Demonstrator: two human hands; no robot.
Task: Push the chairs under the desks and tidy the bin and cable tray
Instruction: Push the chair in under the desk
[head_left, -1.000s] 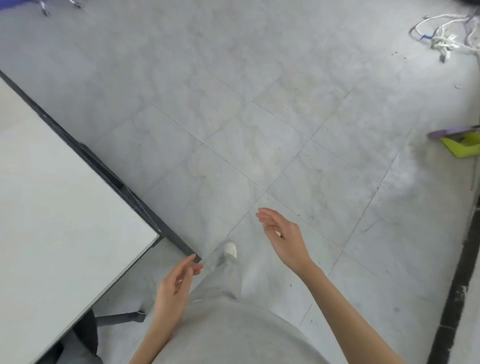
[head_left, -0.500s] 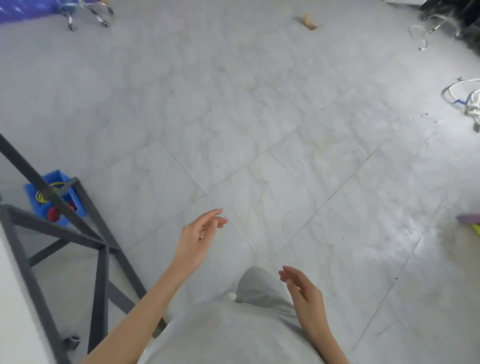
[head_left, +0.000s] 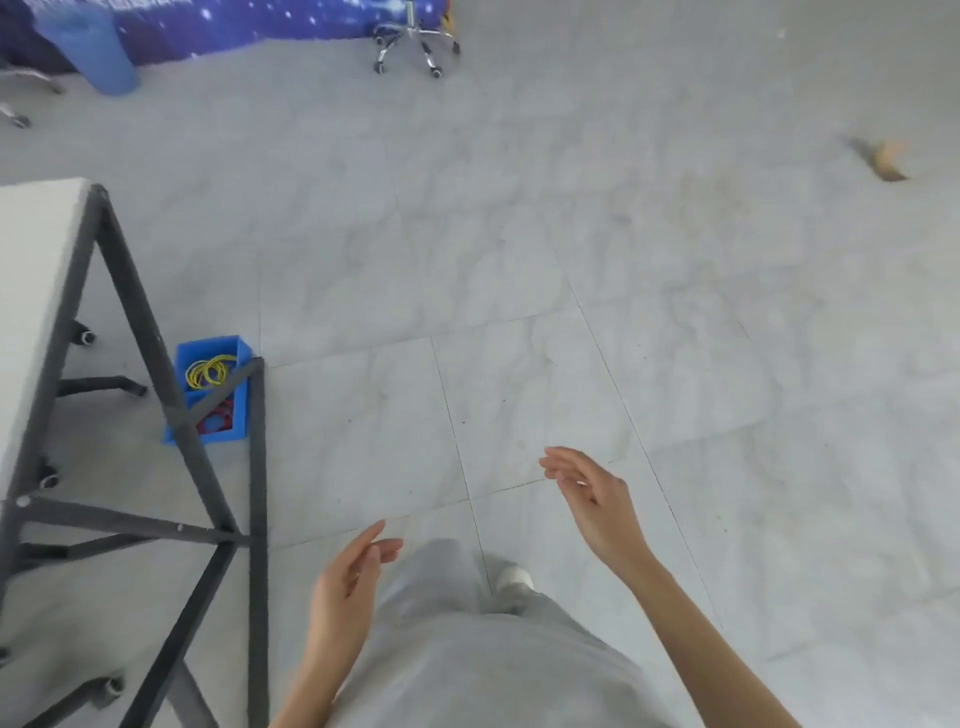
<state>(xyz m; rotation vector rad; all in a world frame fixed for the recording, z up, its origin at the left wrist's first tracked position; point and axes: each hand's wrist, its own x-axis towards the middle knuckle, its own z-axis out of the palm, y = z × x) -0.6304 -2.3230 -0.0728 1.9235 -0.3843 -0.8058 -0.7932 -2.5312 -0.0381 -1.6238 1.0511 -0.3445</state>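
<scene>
Hands come first: the left hand (head_left: 345, 590) and right hand (head_left: 597, 501) both hang loose with fingers relaxed, holding nothing, above grey trousers and 1 pale shoe tip (head_left: 514, 578). Left of them the desk (head_left: 31, 291) runs off the frame, its dark frame partly hiding the blue cable tray (head_left: 210, 389) on the floor. Farthest off, 1 chair base (head_left: 413, 44) shows wheels only, its seat cut off, beside a blurred blue bin (head_left: 91, 52).

The floor (head_left: 519, 234) is pale grey with a cloudy marble pattern. The tabletop (head_left: 31, 291) is off-white and its frame (head_left: 130, 312) is dark grey. The tray (head_left: 208, 395) is bright blue, with yellow rings (head_left: 208, 371) and red ones (head_left: 215, 418) inside. The backdrop (head_left: 234, 21) is dark blue with white stars. The trousers (head_left: 467, 649) are light grey.
</scene>
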